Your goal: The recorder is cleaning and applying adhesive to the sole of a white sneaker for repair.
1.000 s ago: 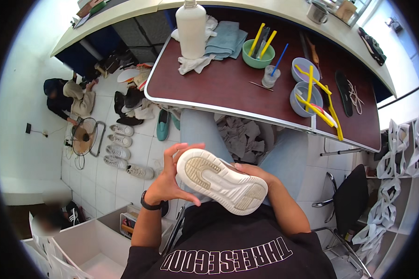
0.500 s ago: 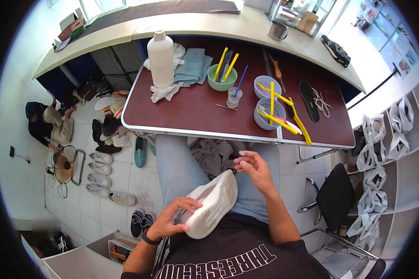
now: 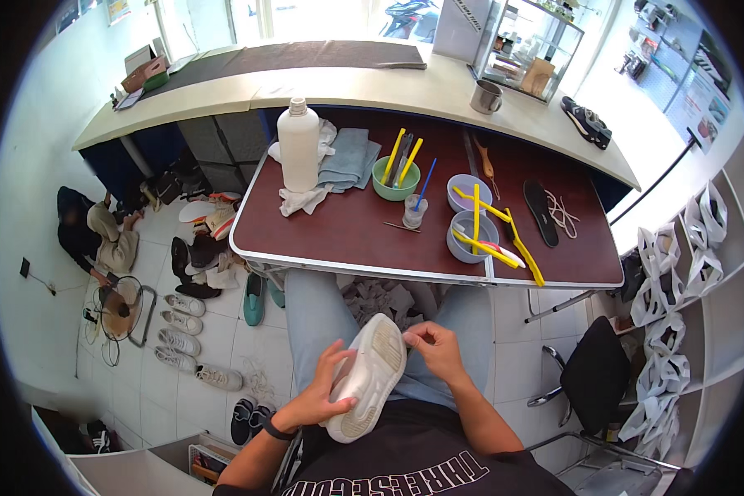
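A white sneaker (image 3: 374,368) is tilted over my lap, its pale sole facing up. My left hand (image 3: 312,397) grips it near the heel end, with the thumb against the sole's edge and the fingers along the upper. At the other end, by the toe, my right hand (image 3: 438,350) has its thumb and fingertips pinched together beside the sole's rim. Whatever lies in that pinch, if anything, is too small to make out. Most of the shoe's upper is turned away from view.
Ahead stands a dark red table (image 3: 339,236) with a white bottle (image 3: 298,147), blue cloths (image 3: 345,159), a green bowl (image 3: 394,183) and two pale bowls (image 3: 463,248) with yellow-handled brushes. Several shoes (image 3: 178,341) lie on the floor at left, near another person (image 3: 99,227). A black chair (image 3: 597,364) stands at right.
The sneaker has turned so its sole shows more. My right hand has come down to the shoe's toe end, its spread fingers now pinched. My left hand keeps its hold.
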The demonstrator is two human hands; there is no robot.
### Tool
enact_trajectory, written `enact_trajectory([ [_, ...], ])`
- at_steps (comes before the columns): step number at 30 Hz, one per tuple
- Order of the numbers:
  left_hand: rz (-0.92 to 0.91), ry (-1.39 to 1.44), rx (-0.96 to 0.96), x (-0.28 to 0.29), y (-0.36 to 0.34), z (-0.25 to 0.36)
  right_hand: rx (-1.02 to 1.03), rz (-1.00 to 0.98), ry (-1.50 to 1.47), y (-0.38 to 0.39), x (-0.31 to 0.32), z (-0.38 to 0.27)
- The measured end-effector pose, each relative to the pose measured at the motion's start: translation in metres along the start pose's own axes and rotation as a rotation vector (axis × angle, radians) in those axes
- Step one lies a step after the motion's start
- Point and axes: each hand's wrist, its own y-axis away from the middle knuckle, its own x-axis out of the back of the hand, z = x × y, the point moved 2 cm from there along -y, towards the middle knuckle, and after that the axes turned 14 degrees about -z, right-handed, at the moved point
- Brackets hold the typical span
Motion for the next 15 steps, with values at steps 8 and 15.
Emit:
enact_trajectory([
  [8,-0.091,0.285,0.054,0.008,0.027,0.003,0.178,0.147,0.277,-0.028,0.026,-0.057],
  [15,0.073,0.449,0.043,0.023,0.057,0.02,0.544,0.185,0.862,-0.145,0.036,-0.065],
])
